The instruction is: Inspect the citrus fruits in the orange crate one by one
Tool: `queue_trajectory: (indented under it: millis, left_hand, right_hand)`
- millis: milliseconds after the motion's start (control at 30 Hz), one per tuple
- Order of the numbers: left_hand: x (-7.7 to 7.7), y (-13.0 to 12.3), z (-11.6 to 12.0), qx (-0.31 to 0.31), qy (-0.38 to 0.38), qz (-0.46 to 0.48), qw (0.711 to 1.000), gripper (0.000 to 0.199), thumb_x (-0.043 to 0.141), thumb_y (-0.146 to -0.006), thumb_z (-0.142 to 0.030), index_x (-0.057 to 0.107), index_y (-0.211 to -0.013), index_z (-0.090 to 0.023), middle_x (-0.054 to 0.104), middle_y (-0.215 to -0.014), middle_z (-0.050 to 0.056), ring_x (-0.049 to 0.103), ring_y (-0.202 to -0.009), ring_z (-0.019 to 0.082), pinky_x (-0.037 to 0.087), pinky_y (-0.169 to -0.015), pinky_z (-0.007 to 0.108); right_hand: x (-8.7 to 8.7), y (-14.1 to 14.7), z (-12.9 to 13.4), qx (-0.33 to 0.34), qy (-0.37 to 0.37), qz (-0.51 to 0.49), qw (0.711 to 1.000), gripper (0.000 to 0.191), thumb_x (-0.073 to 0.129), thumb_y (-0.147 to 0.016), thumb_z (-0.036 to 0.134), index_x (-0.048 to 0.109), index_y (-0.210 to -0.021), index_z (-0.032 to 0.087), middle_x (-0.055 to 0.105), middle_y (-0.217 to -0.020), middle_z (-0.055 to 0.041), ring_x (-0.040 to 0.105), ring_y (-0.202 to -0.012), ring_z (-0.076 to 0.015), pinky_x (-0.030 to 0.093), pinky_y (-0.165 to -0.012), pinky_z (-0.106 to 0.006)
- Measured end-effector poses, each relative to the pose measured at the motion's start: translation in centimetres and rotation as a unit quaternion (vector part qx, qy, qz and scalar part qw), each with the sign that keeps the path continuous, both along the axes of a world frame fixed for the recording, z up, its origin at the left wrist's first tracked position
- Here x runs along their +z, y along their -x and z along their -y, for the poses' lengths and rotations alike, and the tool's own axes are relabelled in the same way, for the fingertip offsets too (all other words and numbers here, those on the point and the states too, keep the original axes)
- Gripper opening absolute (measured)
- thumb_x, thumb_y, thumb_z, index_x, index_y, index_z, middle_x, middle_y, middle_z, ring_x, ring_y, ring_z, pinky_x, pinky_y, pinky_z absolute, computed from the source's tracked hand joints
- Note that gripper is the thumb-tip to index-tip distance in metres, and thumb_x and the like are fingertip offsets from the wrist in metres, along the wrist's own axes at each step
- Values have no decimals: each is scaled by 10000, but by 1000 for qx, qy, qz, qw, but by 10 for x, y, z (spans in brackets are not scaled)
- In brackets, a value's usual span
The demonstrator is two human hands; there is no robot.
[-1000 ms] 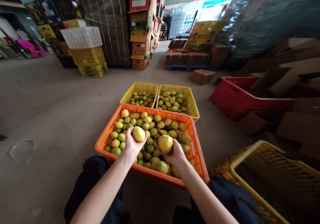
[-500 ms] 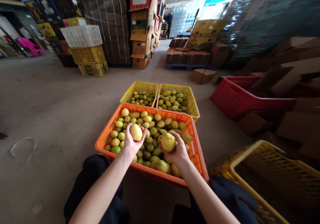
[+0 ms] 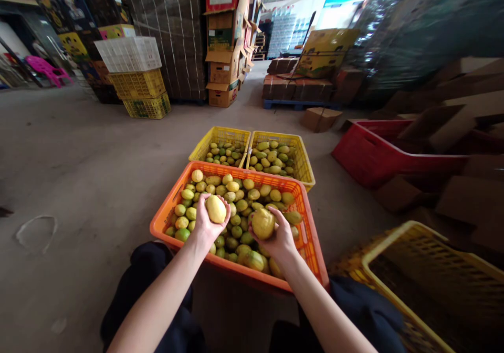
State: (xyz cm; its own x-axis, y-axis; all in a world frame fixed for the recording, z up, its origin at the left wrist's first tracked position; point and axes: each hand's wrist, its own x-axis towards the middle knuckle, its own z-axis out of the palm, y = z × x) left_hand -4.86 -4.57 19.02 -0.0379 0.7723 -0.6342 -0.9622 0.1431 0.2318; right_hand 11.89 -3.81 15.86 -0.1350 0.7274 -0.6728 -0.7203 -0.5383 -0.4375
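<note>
My left hand (image 3: 207, 223) holds a smooth yellow lemon (image 3: 216, 209), with fingers and thumb curled round its sides. In my right hand (image 3: 281, 236) is a rounder, bumpier lemon (image 3: 263, 224), gripped from the right. Both fruits are held above an orange plastic crate (image 3: 315, 248) that stands in front of my knees. Many yellow and green lemons (image 3: 237, 232) fill that crate, and the two in my hands partly cover those beneath.
Two yellow crates of lemons, a left one (image 3: 202, 142) and a right one (image 3: 305, 159), stand behind the orange crate. At the lower right is another yellow crate (image 3: 394, 243). A red bin (image 3: 362, 153) with cardboard lies farther right. Stacked crates (image 3: 137, 84) and boxes (image 3: 221, 72) stand behind.
The left hand and its lemon have shifted very slightly right. The lemon in the right hand has moved a touch left and turned a little. Both stay held.
</note>
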Motion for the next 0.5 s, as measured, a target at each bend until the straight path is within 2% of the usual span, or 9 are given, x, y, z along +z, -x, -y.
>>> queue_trajectory:
  millis: [233, 500]
  left_hand:
    - [2, -1, 0, 2, 8, 0, 1000, 54, 605, -753, -205, 553, -750, -194, 604, -662, -31, 628, -529, 128, 545, -503, 257]
    - [0, -1, 0, -4, 7, 7, 1000, 61, 614, -753, -210, 554, -754, -203, 610, -677, -35, 635, -544, 123, 552, -511, 252]
  right_hand:
    - [-4, 1, 1, 6, 19, -6, 1000, 139, 582, -804, 323, 594, -791, 185, 679, -612, -42, 633, -543, -191, 547, -513, -308]
    - [-4, 2, 1, 1, 22, 3, 1000, 142, 600, -787, 328, 585, -784, 187, 669, -604, -33, 623, -523, -183, 541, -507, -302]
